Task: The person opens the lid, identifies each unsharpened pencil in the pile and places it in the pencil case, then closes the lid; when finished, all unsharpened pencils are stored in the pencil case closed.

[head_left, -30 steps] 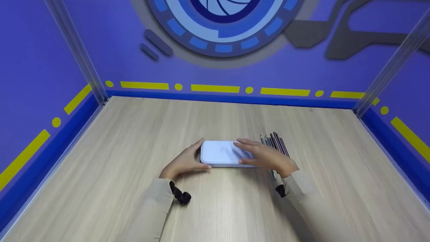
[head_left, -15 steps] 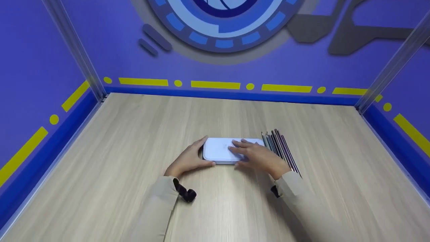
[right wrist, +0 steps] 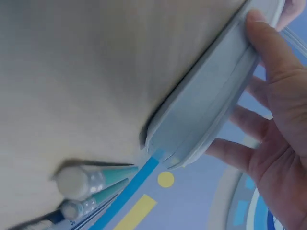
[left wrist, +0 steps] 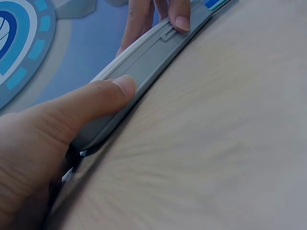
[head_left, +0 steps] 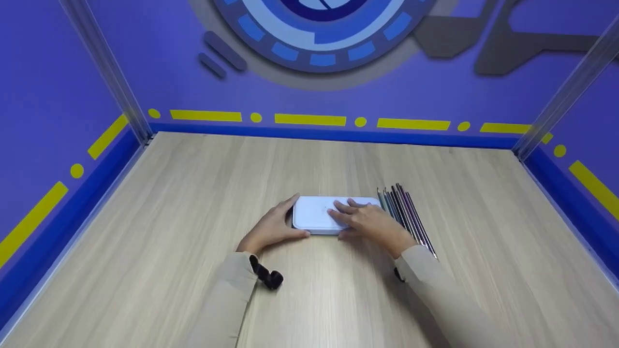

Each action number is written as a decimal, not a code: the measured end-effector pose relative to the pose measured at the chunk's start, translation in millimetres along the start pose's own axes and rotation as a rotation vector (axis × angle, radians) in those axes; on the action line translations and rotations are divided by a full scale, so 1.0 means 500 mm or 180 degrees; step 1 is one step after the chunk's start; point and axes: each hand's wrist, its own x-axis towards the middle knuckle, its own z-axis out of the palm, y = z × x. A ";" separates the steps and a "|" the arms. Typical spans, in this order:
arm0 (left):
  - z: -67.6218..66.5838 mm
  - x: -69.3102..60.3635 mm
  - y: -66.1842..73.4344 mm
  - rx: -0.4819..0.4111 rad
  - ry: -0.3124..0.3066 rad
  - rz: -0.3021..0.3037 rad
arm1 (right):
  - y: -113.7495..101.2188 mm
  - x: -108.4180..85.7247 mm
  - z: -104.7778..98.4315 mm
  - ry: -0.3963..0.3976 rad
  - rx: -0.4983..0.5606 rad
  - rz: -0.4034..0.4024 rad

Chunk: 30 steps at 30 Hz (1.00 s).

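A flat white pencil case (head_left: 312, 212) lies lengthwise on the table, its lid down. My left hand (head_left: 272, 226) holds its left end, thumb along the front wall and fingers round the far side. My right hand (head_left: 379, 226) is over the right half, fingers spread on the lid and thumb against the front wall. In the left wrist view, the grey side of the case shows a small latch (left wrist: 168, 35) beside the right thumb. Several dark and teal pencils (head_left: 408, 220) lie side by side just right of the case, partly behind the right hand.
The light wood table (head_left: 184, 203) is enclosed by blue panels (head_left: 309, 104) at the back and both sides, with yellow dashes along them. A black wrist camera (head_left: 272, 279) sticks out from the left cuff.
The case has shifted slightly right. My right hand has slid left along the lid, its thumb now on the front wall, and more of the pencils shows. The head view has tilted slightly down.
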 end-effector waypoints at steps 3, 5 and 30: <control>0.003 -0.001 0.000 0.0013 0.0027 0.0014 | -0.001 0.000 0.002 -0.0015 -0.0309 -0.0122; 0.004 0.000 0.000 0.0017 0.0034 -0.0003 | -0.001 0.000 0.003 -0.0033 -0.0497 -0.0178; 0.004 -0.002 0.002 -0.0008 0.0047 -0.0147 | 0.011 0.006 -0.006 0.0156 -0.0200 -0.0300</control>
